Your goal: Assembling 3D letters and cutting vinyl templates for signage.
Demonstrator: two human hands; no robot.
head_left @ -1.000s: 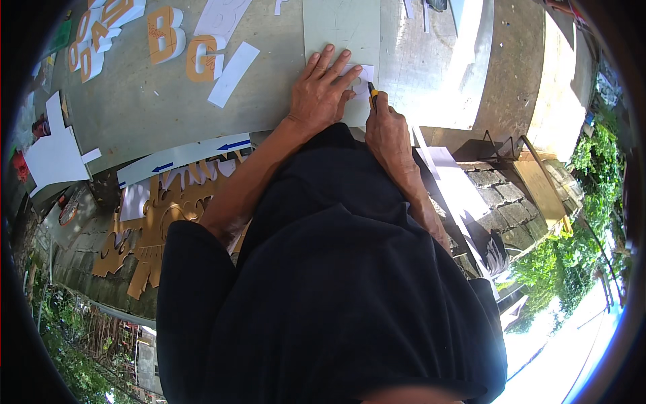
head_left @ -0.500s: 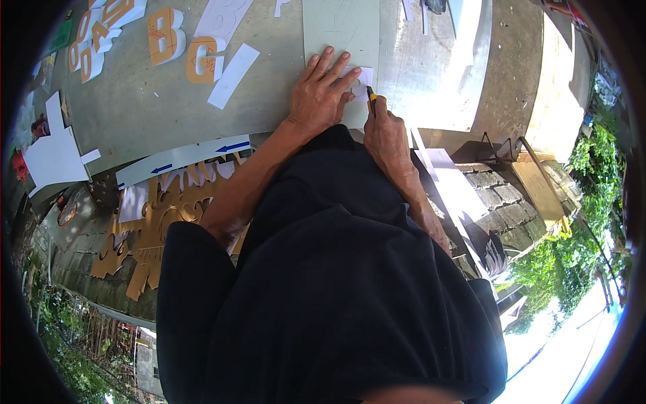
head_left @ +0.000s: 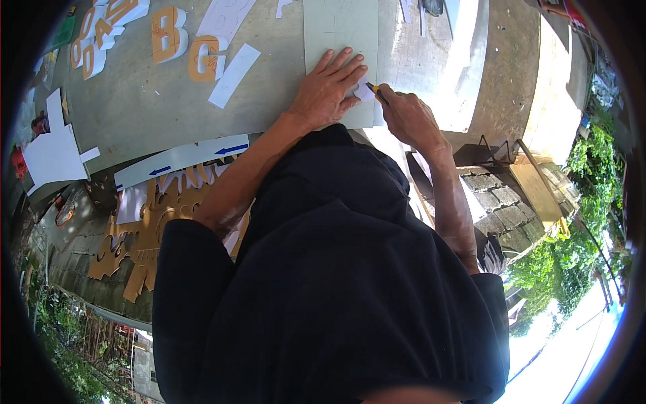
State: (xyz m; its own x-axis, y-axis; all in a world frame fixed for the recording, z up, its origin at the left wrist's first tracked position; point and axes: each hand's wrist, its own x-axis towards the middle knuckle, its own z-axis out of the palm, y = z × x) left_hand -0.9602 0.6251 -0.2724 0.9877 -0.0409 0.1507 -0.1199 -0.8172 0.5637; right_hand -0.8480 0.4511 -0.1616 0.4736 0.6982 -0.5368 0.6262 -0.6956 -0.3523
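Note:
My left hand (head_left: 328,93) lies flat with its fingers spread, pressing a small white piece of paper or sheet (head_left: 364,89) onto a grey-green board (head_left: 340,30). Most of that piece is hidden beneath the fingers. In my right hand (head_left: 412,120) is a yellow-and-black utility knife (head_left: 378,94), gripped in closed fingers. Its tip points up and left, at the right edge of the white piece; whether the blade touches it I cannot tell.
Thick block letters with tan faces (head_left: 169,35) and a white strip (head_left: 234,75) lie to the left on the metal table (head_left: 262,108). Ornate tan cut-outs (head_left: 161,222) sit below its near edge. A bright white sheet (head_left: 431,101) covers the right part.
My right hand has swung right and turned, so the knife now slants more to the left. The left hand has shifted slightly to the right, covering more of the white piece.

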